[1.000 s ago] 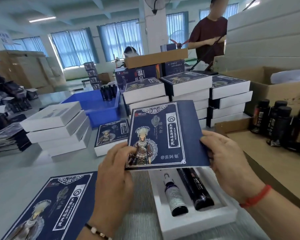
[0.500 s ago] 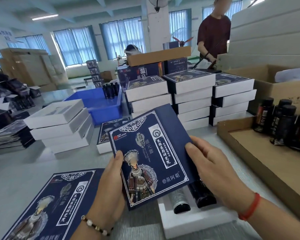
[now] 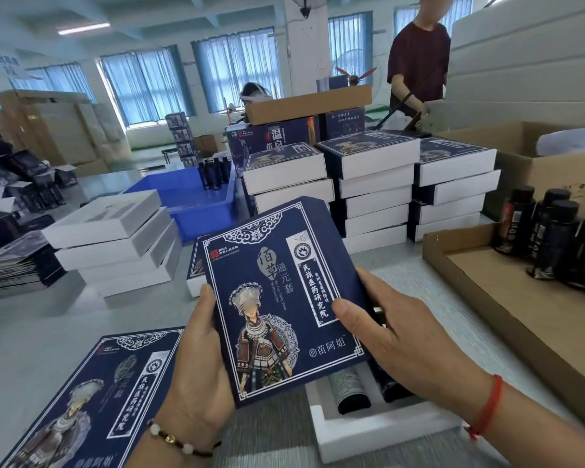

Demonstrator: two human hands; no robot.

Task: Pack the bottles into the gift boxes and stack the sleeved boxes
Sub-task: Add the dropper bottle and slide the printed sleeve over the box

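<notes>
A dark blue printed sleeve (image 3: 284, 298) is held tilted over a white foam gift box (image 3: 379, 434) on the table in front of me. My left hand (image 3: 200, 359) grips the sleeve's left edge and my right hand (image 3: 395, 339) grips its right edge, thumb on top. Two dark bottles (image 3: 352, 393) lie in the box's slots, their upper parts hidden under the sleeve. Sleeved boxes (image 3: 375, 184) stand in three stacks behind. Loose dark bottles (image 3: 551, 238) stand in a cardboard tray (image 3: 487, 298) on the right.
Flat blue sleeves (image 3: 98, 400) lie at the lower left. A pile of white boxes (image 3: 115, 238) and a blue bin (image 3: 196, 201) sit left of centre. One sleeved box (image 3: 196, 268) lies behind the held sleeve. A person (image 3: 419, 59) stands behind the stacks.
The sleeve has come down and toward me, covering more of the two bottles in the white box. Both hands kept their hold on its edges.
</notes>
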